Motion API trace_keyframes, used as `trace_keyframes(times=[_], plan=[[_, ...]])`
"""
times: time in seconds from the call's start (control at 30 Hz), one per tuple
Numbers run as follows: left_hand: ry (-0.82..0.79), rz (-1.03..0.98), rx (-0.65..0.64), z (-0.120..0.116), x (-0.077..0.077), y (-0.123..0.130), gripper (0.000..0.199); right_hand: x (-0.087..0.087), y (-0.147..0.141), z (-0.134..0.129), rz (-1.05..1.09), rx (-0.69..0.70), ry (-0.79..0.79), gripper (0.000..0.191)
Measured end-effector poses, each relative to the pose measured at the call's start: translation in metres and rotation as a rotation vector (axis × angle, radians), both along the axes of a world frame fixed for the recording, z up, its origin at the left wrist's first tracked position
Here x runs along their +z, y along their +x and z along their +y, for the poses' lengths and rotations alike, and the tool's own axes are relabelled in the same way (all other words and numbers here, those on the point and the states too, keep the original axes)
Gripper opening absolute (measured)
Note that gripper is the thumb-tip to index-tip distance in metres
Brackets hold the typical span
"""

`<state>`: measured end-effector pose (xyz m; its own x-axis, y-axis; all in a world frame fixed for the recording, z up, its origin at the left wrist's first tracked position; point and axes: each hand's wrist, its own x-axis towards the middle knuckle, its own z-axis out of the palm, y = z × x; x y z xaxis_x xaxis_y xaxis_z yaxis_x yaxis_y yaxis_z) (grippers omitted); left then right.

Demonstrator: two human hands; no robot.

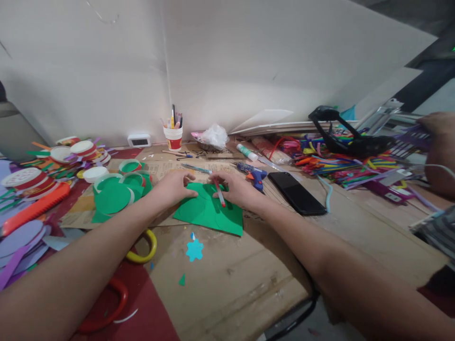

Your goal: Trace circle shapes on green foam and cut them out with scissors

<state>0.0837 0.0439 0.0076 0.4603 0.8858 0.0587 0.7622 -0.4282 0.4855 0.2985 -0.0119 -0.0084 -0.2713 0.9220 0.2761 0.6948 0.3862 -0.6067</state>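
A green craft sheet (209, 215), paper or thin foam, lies in front of me with faint curved lines on it. My left hand (176, 186) is closed at its far left edge, thumb on top and fingers curled at the far side. Between the fingers of my right hand (234, 189) is a pen with a red end (219, 193), pointing down towards me over the sheet. That hand also touches the sheet's far right part. Left of the sheet are green-covered paper cups and a green disc (113, 196).
Yellow-handled scissors (151, 246) lie under my left forearm, near a blue flower cutout (195, 250). A blue glue gun (254, 176) and black phone (296, 192) lie to the right. Behind stand a cup of pens (174, 137) and pipe cleaners (330, 161). Another person's hand (439, 137) is far right.
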Motion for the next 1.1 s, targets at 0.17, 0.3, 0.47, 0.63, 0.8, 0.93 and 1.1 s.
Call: trace_keyframes(times=[0.17,0.3,0.47,0.63,0.8,0.93,1.1], plan=[[-0.089,-0.061,0.024,0.000,0.008,-0.002,0.041,-0.004,0.000,0.001,0.045,0.013,-0.002,0.046],[-0.183,-0.158,-0.014,-0.002,0.013,-0.005,0.024,-0.003,-0.001,0.001,0.035,-0.012,0.073,0.048],[-0.471,-0.595,0.001,-0.013,0.014,0.001,0.033,0.003,-0.002,0.000,0.035,-0.055,0.172,0.053],[-0.668,-0.779,-0.029,-0.017,0.009,0.007,0.049,0.007,-0.004,-0.001,0.066,-0.074,0.191,0.054],[-0.627,-0.755,-0.083,-0.012,0.003,0.005,0.049,0.011,-0.005,-0.003,0.159,-0.071,0.175,0.042],[-0.695,-0.802,-0.068,-0.012,0.002,0.004,0.052,0.012,-0.005,-0.002,0.224,-0.117,0.158,0.032],[-0.814,-0.868,-0.017,-0.017,0.004,0.006,0.041,0.014,0.000,0.002,0.409,-0.113,0.118,0.016]])
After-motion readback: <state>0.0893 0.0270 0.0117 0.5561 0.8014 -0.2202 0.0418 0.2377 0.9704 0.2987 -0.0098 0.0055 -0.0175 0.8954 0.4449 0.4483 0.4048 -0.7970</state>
